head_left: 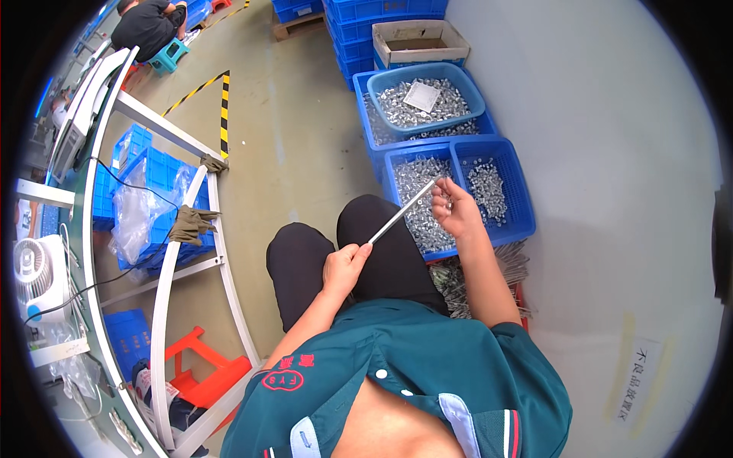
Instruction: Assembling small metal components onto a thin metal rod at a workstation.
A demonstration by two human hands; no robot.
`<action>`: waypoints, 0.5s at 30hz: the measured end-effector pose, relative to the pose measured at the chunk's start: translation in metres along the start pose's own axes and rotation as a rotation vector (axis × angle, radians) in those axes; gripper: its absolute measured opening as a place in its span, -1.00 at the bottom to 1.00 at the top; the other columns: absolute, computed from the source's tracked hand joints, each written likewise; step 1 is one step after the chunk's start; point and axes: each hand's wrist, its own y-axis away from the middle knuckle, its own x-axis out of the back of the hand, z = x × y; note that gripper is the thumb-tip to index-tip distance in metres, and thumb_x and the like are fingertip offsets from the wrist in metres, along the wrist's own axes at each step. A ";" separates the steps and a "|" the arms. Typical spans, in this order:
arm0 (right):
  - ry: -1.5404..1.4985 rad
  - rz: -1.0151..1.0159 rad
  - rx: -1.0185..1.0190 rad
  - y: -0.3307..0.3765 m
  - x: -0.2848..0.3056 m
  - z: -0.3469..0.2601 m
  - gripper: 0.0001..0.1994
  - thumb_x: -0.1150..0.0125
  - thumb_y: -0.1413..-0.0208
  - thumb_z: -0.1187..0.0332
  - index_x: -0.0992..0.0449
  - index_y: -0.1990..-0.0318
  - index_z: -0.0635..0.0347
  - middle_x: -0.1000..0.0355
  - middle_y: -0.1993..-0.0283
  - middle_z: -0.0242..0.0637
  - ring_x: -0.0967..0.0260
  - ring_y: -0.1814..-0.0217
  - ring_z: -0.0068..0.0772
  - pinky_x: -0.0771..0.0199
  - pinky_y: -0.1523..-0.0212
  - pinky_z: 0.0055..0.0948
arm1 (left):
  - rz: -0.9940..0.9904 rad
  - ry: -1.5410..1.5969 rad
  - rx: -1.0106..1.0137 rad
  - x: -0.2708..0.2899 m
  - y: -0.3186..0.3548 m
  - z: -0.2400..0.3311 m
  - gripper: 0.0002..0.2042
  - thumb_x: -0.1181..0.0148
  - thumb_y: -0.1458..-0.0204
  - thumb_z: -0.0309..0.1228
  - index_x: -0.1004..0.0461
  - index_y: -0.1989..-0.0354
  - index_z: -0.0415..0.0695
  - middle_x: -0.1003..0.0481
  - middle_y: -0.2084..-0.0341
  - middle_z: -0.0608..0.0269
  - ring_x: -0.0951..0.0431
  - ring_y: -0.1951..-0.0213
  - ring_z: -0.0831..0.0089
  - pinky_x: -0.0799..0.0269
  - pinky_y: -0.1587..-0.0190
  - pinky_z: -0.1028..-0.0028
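My left hand [345,265] grips the near end of a thin metal rod [402,211] that slants up to the right over my lap. At the rod's far tip, my right hand [456,211] has its fingers pinched, apparently on a small metal part, though that part is too small to make out. Just beyond the right hand stand two blue baskets [518,200] holding several small shiny metal parts. A bundle of more metal rods [458,286] lies under my right forearm.
A round blue basket of metal parts [425,99] sits on a blue crate, with a cardboard box [420,42] behind. A white frame table [164,298] curves at left, with blue crates, a fan [34,271] and an orange stool [202,374]. Another person sits far back [149,27].
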 end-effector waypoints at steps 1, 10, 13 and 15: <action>-0.063 0.135 -0.014 -0.005 0.004 -0.002 -0.81 0.01 -0.17 0.40 -0.32 0.17 0.37 -0.29 0.38 -0.23 -0.24 0.46 -0.50 -0.28 0.59 -0.66 | -0.004 0.001 0.001 0.000 0.001 0.001 -0.51 -0.08 -0.07 -0.05 -0.25 0.70 -0.22 -0.16 0.81 0.08 -0.14 0.74 0.28 -0.11 0.64 0.30; 0.060 0.228 0.038 -0.016 0.021 -0.004 -0.82 -0.03 -0.13 0.52 -0.33 0.12 0.35 -0.38 0.29 -0.15 -0.36 0.41 -0.47 -0.41 0.52 -0.67 | -0.017 -0.019 0.031 0.004 -0.001 0.006 -0.51 -0.09 -0.06 -0.06 -0.24 0.70 -0.22 -0.14 0.82 0.10 -0.10 0.74 0.31 -0.09 0.64 0.31; 0.045 0.128 0.002 -0.014 0.013 -0.008 -0.86 -0.05 -0.17 0.36 -0.37 0.21 0.24 -0.36 0.34 -0.30 -0.19 0.55 -0.68 -0.09 0.70 -0.80 | -0.031 0.004 0.050 0.003 -0.002 0.008 -0.52 -0.10 -0.08 -0.10 -0.21 0.71 -0.23 -0.06 0.81 0.28 -0.05 0.67 0.58 -0.05 0.64 0.41; 0.041 0.024 -0.039 -0.013 0.013 -0.012 -0.79 -0.09 -0.17 0.24 -0.38 0.28 0.22 -0.31 0.45 -0.38 -0.13 0.60 -0.70 -0.02 0.74 -0.79 | -0.014 -0.024 0.017 0.001 -0.001 0.003 -0.51 -0.09 -0.06 -0.05 -0.24 0.70 -0.22 -0.14 0.81 0.07 -0.12 0.74 0.28 -0.10 0.64 0.30</action>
